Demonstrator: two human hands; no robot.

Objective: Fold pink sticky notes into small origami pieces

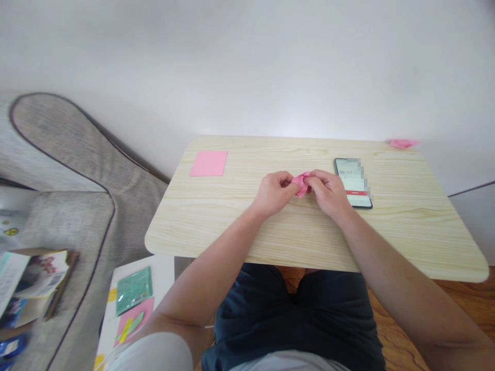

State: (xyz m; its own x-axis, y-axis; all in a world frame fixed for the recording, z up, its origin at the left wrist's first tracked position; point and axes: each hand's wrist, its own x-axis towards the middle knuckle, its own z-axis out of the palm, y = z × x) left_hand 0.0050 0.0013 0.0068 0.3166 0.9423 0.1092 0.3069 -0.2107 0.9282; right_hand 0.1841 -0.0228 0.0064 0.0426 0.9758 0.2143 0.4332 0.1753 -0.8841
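Between my two hands, just above the middle of the wooden table [216, 216], is a small piece of folded pink paper [300, 184]. My left hand [274, 194] pinches its left side with thumb and fingers closed. On the other side, my right hand [328, 191] grips the paper the same way, so its exact folded shape is partly hidden. Close to the right hand lies a phone [353, 180] with a lit screen. A flat stack or sheet of square pink paper [209, 163] rests at the table's back left.
A folded pink paper piece [403, 144] sits at the back right corner by the wall. Lower left, a white surface [116, 288] holds a green packet [134, 290] and coloured paper. A grey sofa [131, 216] with boxes [34, 283] stands at left.
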